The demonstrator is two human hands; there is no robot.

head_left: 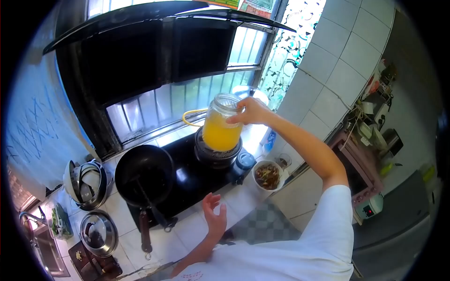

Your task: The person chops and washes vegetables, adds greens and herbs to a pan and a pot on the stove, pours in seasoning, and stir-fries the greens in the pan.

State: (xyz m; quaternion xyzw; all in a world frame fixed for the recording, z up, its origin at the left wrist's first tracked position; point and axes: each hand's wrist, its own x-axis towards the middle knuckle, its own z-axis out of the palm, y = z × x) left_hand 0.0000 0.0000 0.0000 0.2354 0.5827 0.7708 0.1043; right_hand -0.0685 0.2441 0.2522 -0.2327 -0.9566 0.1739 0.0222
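My right hand [252, 112] grips a large clear glass jar [221, 133] by its neck. Yellow liquid, opaque-looking like cooking fat or oil, fills most of the jar, and no lid is on it. The jar is upright over a round black piece [216, 157] on the right side of the stove; whether it rests there I cannot tell. My left hand [215, 214] hovers at the stove's front edge with fingers apart, holding nothing. To its left, a black wok [143, 174] sits on the stove with a dark spatula [157, 211] lying in it.
A bowl of brownish food [267, 176] stands right of the stove beside a blue-lidded container [245, 160]. Stacked pots [88, 182], a metal lid [99, 233] and a cutting board [96, 262] are on the left. The range hood [159, 56] hangs above.
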